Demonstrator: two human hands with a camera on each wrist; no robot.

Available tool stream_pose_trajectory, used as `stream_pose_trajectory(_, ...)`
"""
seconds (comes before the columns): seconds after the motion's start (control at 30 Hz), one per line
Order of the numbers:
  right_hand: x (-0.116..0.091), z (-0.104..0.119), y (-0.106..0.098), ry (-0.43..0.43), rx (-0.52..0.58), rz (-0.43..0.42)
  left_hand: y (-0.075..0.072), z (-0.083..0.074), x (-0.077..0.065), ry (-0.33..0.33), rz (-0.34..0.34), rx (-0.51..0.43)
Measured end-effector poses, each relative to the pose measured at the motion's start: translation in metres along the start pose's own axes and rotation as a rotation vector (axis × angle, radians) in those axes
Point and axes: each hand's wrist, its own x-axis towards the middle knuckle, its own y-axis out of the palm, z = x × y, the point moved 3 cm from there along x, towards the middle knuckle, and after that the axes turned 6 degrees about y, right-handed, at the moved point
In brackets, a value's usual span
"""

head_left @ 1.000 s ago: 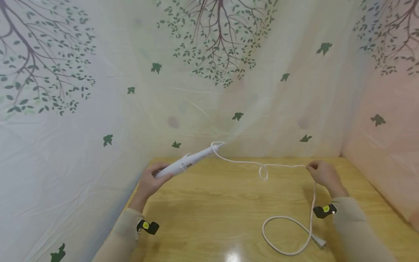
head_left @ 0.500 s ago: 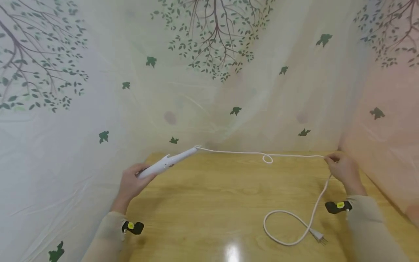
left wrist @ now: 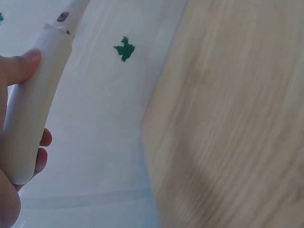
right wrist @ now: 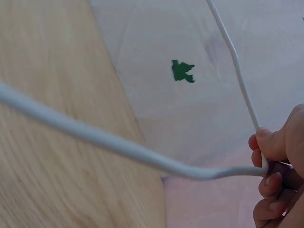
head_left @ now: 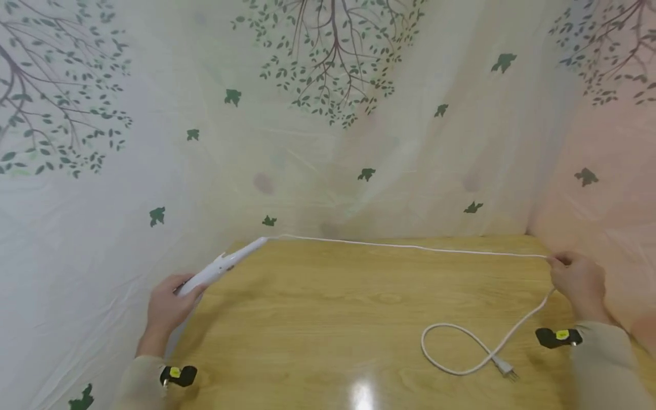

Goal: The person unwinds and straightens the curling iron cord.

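My left hand (head_left: 171, 304) grips a white hair styling iron (head_left: 217, 269) by its thick rounded end, thumb on top and fingers curled beneath in the left wrist view. Small dark marks show along the narrower part of the iron (left wrist: 40, 95). From its thin end a white cord (head_left: 379, 245) runs nearly straight across to my right hand (head_left: 579, 282), which pinches it between thumb and fingers. Below that pinch the cord (right wrist: 118, 147) bends sharply and goes back down. It makes one loose loop near the two-pronged plug (head_left: 504, 367).
A wood-grain table (head_left: 318, 319) lies beneath both hands. Around it hang pale curtains (head_left: 307, 148) printed with trees and green leaves, close to the table's back and side edges. A small dark camera sits on each wrist.
My hands have moved apart, left hand leftward with the iron and right hand rightward. The small curl in the cord between them has straightened out, and the cord is drawn nearly taut.
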Motion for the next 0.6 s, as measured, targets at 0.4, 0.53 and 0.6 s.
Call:
stream_pose_trajectory(0.4,0.005,0.012,0.029,-0.168,-0.026,0.005,0.021,-0.01,-0.007,-0.209,0.07,-0.031)
stream_pose_trajectory(0.53,0.01,0.02,0.05,-0.222,-0.012,0.007,0.037,-0.012,-0.018,-0.319,0.13,-0.018)
stream_pose_trajectory(0.6,0.012,0.021,0.062,-0.221,-0.008,0.047,0.045,-0.012,-0.026,-0.359,0.169,-0.001)
